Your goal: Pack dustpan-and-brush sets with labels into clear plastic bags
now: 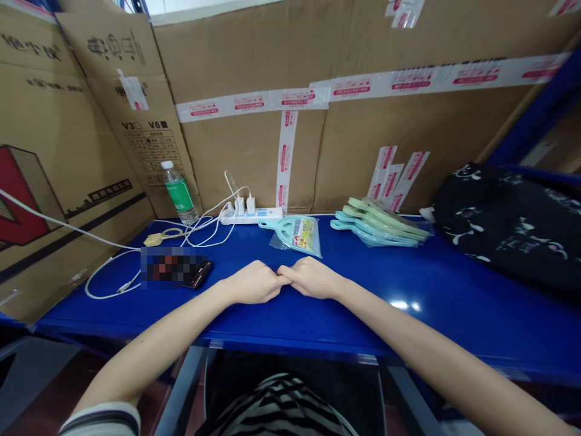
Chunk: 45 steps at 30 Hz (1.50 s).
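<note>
My left hand (258, 282) and my right hand (314, 278) meet over the blue table, backs up and fingers curled in. Their fingertips touch, and no object shows in or between them; the palms are hidden. Just beyond the hands lies a light blue mini dustpan (285, 230) in clear plastic wrapping with a printed label (305, 234). A stack of wrapped dustpans (381, 223), green on top and blue below, sits farther right. To the left of my left hand is a phone (198, 274), partly covered by a blurred patch.
White cables (213, 233) run from a power strip (267, 214) with chargers plugged in. A green-labelled water bottle (180, 195) stands at the back left. A black patterned bag (508, 224) sits at the right. Taped cardboard (236, 54) walls the blue table (354, 327).
</note>
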{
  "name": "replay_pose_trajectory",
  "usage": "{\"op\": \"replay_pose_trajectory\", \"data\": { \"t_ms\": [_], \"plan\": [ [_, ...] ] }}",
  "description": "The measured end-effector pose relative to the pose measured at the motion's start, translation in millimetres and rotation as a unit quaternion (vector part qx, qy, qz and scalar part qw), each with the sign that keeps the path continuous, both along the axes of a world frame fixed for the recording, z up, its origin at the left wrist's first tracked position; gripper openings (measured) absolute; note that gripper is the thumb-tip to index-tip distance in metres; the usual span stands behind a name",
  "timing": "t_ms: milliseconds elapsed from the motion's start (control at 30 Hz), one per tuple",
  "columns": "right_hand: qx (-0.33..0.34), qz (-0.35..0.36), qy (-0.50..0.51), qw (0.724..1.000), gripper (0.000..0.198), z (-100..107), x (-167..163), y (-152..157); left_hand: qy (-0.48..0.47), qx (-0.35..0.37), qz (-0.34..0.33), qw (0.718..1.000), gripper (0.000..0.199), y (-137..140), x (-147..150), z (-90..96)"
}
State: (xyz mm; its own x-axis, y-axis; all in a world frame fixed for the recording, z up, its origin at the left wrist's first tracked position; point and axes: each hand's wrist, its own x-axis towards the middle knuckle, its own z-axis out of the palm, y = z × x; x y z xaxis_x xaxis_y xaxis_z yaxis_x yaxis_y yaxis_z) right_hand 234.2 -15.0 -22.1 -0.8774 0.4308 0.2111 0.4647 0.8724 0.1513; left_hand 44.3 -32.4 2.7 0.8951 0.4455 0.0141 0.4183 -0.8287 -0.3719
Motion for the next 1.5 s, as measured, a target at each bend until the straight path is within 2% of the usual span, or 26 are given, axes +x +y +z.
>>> {"op": "replay_pose_trajectory", "data": {
  "t_ms": [433, 667, 967, 1200, 1500],
  "plan": [
    [0.002, -0.002, 0.012, 1.0, 0.012, -0.3, 0.7, 2.0, -0.041, -0.006, -0.018, 0.999, 0.016, 1.2, -3.8, -6.4],
    [0.006, -0.007, 0.011, 1.0, 0.013, -1.8, 0.1, 3.1, -0.003, -0.007, 0.0, 1.0, 0.02, -1.8, -0.6, -2.6],
    [0.007, 0.001, 0.03, 1.0, 0.013, -2.4, 1.3, 0.6, -0.033, -0.015, -0.018, 0.999, 0.022, -0.3, -3.3, -4.5],
    [0.008, 0.002, 0.031, 0.999, 0.009, -0.4, 2.0, -2.4, -0.008, -0.007, -0.008, 1.0, 0.023, -3.7, -1.5, 0.9],
    [0.027, 0.004, 0.037, 0.999, 0.01, 4.2, 7.4, 0.8, 0.003, 0.004, 0.004, 1.0, 0.035, -2.2, -2.1, 2.1]
  ]
}}
